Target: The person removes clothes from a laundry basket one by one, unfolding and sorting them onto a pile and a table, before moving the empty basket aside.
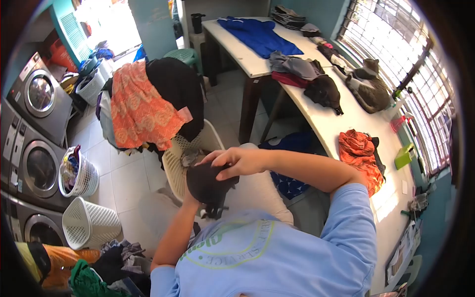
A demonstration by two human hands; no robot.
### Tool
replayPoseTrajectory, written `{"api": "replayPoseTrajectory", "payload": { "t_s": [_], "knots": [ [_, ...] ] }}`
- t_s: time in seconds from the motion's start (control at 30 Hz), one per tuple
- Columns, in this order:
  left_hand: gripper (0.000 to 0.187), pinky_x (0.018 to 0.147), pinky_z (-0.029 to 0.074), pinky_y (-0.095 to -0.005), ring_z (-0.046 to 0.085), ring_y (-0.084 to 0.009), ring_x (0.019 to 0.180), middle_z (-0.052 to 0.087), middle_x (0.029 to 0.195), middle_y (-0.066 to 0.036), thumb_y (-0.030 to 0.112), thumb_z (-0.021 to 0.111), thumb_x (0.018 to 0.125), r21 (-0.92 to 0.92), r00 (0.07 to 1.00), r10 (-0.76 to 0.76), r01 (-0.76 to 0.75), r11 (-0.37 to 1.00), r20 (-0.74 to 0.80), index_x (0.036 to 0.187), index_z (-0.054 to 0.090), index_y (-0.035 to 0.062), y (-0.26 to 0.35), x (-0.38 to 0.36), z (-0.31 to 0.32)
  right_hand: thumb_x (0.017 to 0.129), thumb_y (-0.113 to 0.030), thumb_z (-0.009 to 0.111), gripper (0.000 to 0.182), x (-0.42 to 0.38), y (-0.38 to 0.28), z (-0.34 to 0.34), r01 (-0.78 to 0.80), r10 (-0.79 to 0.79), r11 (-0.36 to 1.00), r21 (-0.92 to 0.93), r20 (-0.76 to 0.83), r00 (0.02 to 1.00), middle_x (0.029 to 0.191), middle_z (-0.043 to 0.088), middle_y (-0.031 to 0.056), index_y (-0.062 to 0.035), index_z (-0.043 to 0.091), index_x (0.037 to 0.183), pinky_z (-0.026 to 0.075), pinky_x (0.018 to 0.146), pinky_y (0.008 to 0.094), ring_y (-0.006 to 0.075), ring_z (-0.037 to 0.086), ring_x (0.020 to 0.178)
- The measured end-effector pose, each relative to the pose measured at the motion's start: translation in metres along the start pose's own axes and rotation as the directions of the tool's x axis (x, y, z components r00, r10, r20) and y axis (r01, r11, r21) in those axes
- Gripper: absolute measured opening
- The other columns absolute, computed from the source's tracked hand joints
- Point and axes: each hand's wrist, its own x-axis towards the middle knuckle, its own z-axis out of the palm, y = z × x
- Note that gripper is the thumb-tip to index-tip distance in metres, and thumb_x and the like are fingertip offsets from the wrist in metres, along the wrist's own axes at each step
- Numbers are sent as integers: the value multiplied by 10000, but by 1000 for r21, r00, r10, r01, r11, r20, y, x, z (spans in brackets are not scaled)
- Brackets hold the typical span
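Note:
A dark piece that looks like a cap or folded cloth (210, 184) is held up in front of my shirt, above my lap. My right hand (232, 161) reaches over its top, with bent fingers and thumb gripping the dark fabric. From below left comes my left hand (191, 197), at the near-left side of the same item; its fingers are hidden behind the fabric. Just beyond both hands stands a cream laundry basket (174, 171). Orange patterned cloth (143, 104) and black cloth (175, 89) lie heaped behind it.
A long white table (316, 106) carries a blue garment (260, 35), dark clothes, a cat (368, 89) and orange cloth (358, 158). Washing machines (37, 166) line the left wall. White baskets (89, 222) and clothes piles (94, 277) are on the left floor.

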Motion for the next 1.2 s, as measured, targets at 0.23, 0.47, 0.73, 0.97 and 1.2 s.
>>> {"api": "replayPoseTrajectory", "payload": {
  "t_s": [0.23,0.47,0.73,0.97,1.2],
  "knots": [
    [424,840,481,-354,614,-252,991,636,1047,-84,211,680,757,-21,981,192,-191,981,15,1145,588,68,26,9,-7,902,-131,593,192,-2,17,12,-136,112,964,-227,-116,987,1205,505,99,27,605,1010,404,932,305,167,505,1086],
    [285,723,505,-258,637,-118,831,644,948,-41,202,633,895,-661,820,-411,568,491,399,1115,574,31,-40,-57,32,913,-165,595,191,-14,-3,-28,120,53,955,272,-552,832,958,605,25,-19,577,1035,456,797,281,99,531,899],
    [304,813,471,-302,608,-174,946,640,974,-79,289,653,874,-200,758,-646,650,733,96,1050,626,43,-100,-120,-28,852,-255,616,294,-128,-91,-248,150,-148,979,-139,-988,46,937,608,84,-39,590,1050,519,708,335,190,616,803],
    [811,961,312,-669,203,-520,1330,173,1512,-201,607,689,699,586,435,-885,765,267,-165,1334,461,157,-96,-163,-82,792,-295,681,484,-264,22,-374,-577,-251,809,-109,-953,-171,970,667,109,-119,560,1226,518,753,324,211,649,867],
    [1128,948,286,-711,123,-615,1306,-3,1532,-237,718,734,520,604,356,-934,746,282,-4,1444,306,232,-107,-151,-87,851,-291,509,428,-215,30,-366,-928,-274,85,362,-888,-371,1412,399,136,-398,532,1265,351,980,577,350,400,1288]
  ]
}}
